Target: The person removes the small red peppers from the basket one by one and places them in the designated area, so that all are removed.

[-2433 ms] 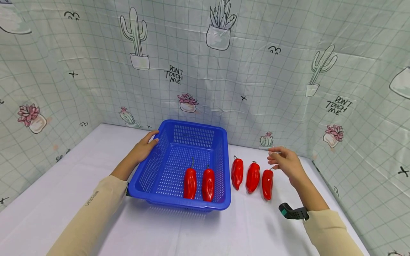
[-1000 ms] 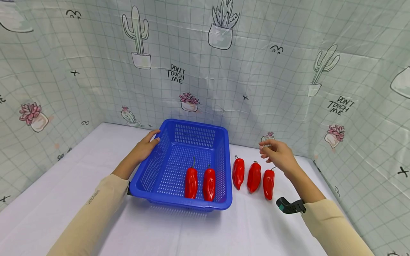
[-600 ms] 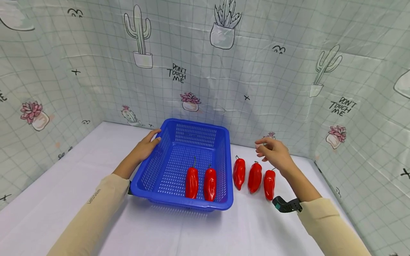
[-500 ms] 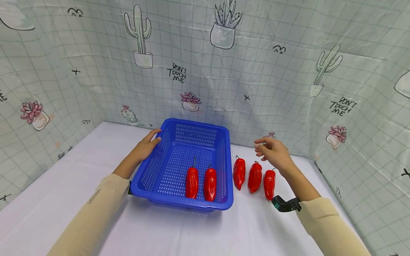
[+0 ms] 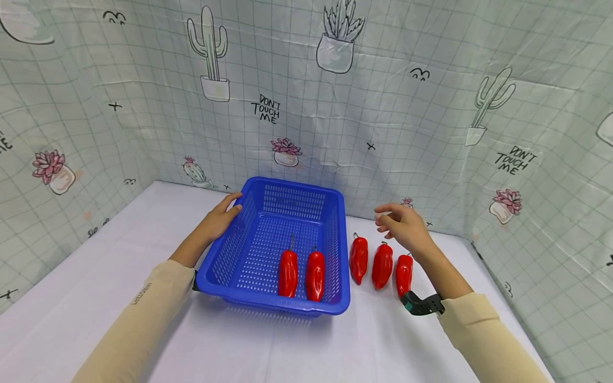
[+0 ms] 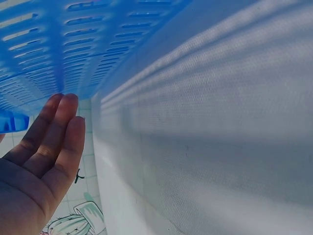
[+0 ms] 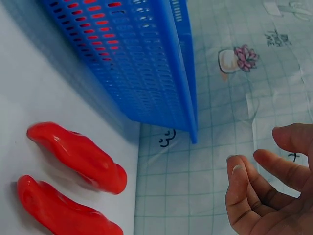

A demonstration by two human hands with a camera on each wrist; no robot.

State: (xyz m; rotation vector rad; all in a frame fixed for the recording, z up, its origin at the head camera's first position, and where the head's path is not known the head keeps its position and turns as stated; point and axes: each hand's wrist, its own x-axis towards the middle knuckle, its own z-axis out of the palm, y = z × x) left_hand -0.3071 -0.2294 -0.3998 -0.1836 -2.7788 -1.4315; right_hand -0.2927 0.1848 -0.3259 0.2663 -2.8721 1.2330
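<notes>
A blue plastic basket [image 5: 275, 304] with slotted walls stands on the white table, two red peppers inside: one pepper [image 5: 288, 274] on the left, another pepper [image 5: 314, 276] beside it. My left hand [image 5: 217, 221] grips the basket's left rim, thumb over the edge; its other fingers [image 6: 66, 142] lie along the outer wall in the left wrist view. To the right lie three more red peppers in a row: the nearest to the basket [image 5: 358, 260], the middle [image 5: 382, 266] and the rightmost [image 5: 404, 274]. Above and behind them hovers my right hand [image 5: 404, 226], fingers loosely bent, holding nothing.
A cloth backdrop [image 5: 306, 122] with cactus prints closes off the back and both sides. The white tabletop [image 5: 249, 351] extends in front of the basket. A dark wrist strap [image 5: 423, 305] sits on the right wrist, overlapping the rightmost pepper's tip in the head view.
My right hand has drifted left, from beside the rightmost pepper to above the middle of the row. The left hand stays on the rim; basket and peppers keep their places.
</notes>
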